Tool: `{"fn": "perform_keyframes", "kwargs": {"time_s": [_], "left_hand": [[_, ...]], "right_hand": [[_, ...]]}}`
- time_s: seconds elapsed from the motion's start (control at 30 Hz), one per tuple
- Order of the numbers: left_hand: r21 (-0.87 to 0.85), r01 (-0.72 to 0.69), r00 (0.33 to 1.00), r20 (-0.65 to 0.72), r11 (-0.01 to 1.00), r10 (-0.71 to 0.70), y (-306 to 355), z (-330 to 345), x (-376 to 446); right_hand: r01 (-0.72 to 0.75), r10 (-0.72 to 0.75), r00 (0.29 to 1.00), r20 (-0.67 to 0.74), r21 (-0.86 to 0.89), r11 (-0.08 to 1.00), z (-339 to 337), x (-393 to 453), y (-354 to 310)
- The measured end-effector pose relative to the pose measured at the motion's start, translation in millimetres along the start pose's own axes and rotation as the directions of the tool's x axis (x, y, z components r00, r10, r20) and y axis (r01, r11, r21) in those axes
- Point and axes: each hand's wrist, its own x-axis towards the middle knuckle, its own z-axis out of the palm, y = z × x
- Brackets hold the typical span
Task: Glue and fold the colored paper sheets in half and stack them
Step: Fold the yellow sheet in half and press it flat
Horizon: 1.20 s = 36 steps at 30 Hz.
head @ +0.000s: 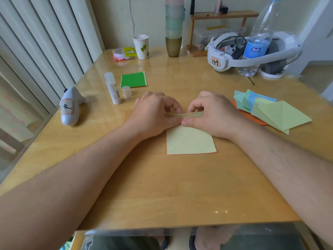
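Pale yellow sheet (189,141) edged orange, bright green paper (133,79), pastel folded stack (270,110).

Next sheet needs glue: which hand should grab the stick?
Left, likely. The glue stick lies uncapped on the left hand's side; the right hand would have to cross over. Both currently pinch the yellow sheet's far edge.
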Motion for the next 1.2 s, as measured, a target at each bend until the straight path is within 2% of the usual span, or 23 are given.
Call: {"fn": "perform_keyframes", "kwargs": {"time_s": [0.43,1.03,1.2], "left_hand": [[0.016,0.043,0.999,-0.013,0.999,-0.043,-5.9,-2.7,-0.7],[0.033,0.030,1.000,-0.011,0.999,-0.030,-1.4,0.2,1.1],[0.036,0.066,0.998,-0.013,0.997,-0.065,-3.2,-0.6,0.8]], "right_hand": [[-0.068,0.069,0.997,-0.026,0.038,0.997,-13.9,-7.0,11.6],[-0.009,0.010,0.999,-0.031,0.012,1.000,1.5,3.2,-3.0],[-0.056,0.056,0.997,-0.044,-0.004,0.998,-6.4,-0.6,5.2]]}}
